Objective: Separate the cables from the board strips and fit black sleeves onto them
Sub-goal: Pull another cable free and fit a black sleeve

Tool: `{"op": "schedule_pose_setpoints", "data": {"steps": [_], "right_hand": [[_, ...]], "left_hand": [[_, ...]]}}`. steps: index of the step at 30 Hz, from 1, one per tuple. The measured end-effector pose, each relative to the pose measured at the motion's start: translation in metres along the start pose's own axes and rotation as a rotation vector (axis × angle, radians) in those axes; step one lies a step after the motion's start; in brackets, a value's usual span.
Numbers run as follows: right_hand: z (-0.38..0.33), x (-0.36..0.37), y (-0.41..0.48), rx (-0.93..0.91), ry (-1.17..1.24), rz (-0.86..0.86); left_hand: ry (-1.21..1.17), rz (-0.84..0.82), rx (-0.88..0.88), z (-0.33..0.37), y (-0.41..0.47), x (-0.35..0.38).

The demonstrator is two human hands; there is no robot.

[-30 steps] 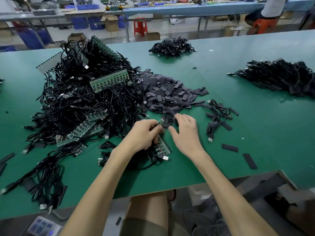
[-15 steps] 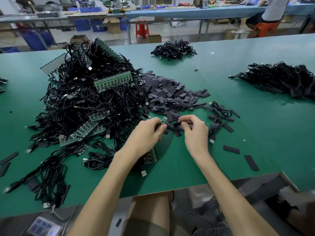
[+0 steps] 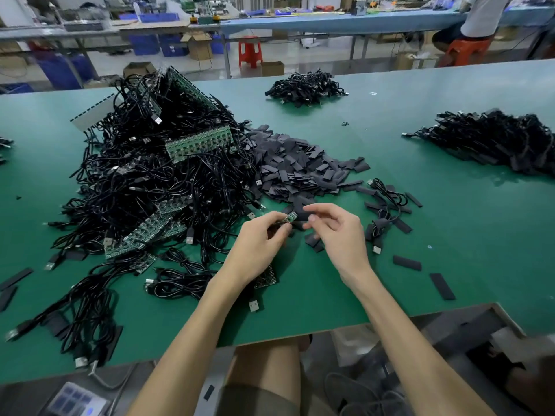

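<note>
Pinching with both hands, just in front of the sleeve pile [image 3: 300, 169]. My left hand [image 3: 258, 238] has thumb and fingertips closed on a small green board end [image 3: 289, 218], tilted up toward the right. My right hand [image 3: 336, 232] pinches a black sleeve [image 3: 301, 215] between thumb and index, touching that board end; the other fingers are loosely curled. Whether the sleeve is already over the board, can't tell.

A board strip [image 3: 265, 277] hangs partly hidden under my left wrist, with a USB plug [image 3: 253, 305] just below it. The big tangle of cables and strips [image 3: 156, 181] crowds the left, touching the sleeve pile. A loose cable [image 3: 387, 202] lies just right of my right hand, and two stray sleeves [image 3: 407, 262] lie nearer the front edge.

The green table [image 3: 468, 241] is bare right of that, out to the finished cable heap [image 3: 495, 139] at the right edge. A second heap [image 3: 306, 87] sits near the far edge. The front edge crosses under both forearms, and there is a bare strip of mat between my wrists and it.
</note>
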State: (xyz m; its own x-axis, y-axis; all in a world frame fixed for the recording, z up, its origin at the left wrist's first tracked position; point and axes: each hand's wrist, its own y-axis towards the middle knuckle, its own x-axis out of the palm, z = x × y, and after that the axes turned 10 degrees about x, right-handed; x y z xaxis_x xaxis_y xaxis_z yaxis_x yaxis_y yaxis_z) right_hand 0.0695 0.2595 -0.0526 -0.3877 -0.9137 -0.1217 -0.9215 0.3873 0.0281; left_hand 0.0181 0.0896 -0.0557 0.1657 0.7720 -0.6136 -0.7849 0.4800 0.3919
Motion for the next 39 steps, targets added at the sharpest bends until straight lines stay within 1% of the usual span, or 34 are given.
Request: {"op": "schedule_pose_setpoints", "data": {"steps": [3,5,11,15,20,25,33,36,39], "right_hand": [[0.0002,-0.0012,-0.0008,0.037,0.055,-0.089],[-0.0004,-0.0014,-0.0014,0.031,0.098,-0.123],[-0.0031,0.0006,-0.0023,0.009,0.202,-0.186],[-0.0029,0.0006,-0.0024,0.026,0.228,-0.228],[-0.0013,-0.0009,-0.0019,0.058,0.175,-0.263],[-0.0029,-0.0018,-0.002,0.039,0.218,-0.268],[0.0012,-0.0007,0.0006,0.019,0.181,-0.259],[0.0028,-0.0002,0.0015,0.009,0.191,-0.224],[0.0033,-0.0014,0.0028,0.017,0.233,-0.143]], "left_hand": [[-0.173,0.091,-0.022,0.0003,-0.0012,-0.0002],[-0.225,0.114,-0.034,0.0017,-0.0026,-0.0008],[-0.268,0.153,-0.046,0.0066,-0.0039,-0.0029],[-0.32,0.128,-0.045,0.0056,-0.0041,-0.0031],[-0.378,0.161,-0.046,0.0064,-0.0044,-0.0049],[-0.388,0.124,-0.043,0.0073,-0.0062,-0.0055],[-0.412,0.102,-0.018,0.0082,-0.0057,-0.0049],[-0.41,0.1,-0.015,0.0071,-0.0055,-0.0047],[-0.407,0.131,-0.043,0.0066,-0.0045,-0.0048]]}}
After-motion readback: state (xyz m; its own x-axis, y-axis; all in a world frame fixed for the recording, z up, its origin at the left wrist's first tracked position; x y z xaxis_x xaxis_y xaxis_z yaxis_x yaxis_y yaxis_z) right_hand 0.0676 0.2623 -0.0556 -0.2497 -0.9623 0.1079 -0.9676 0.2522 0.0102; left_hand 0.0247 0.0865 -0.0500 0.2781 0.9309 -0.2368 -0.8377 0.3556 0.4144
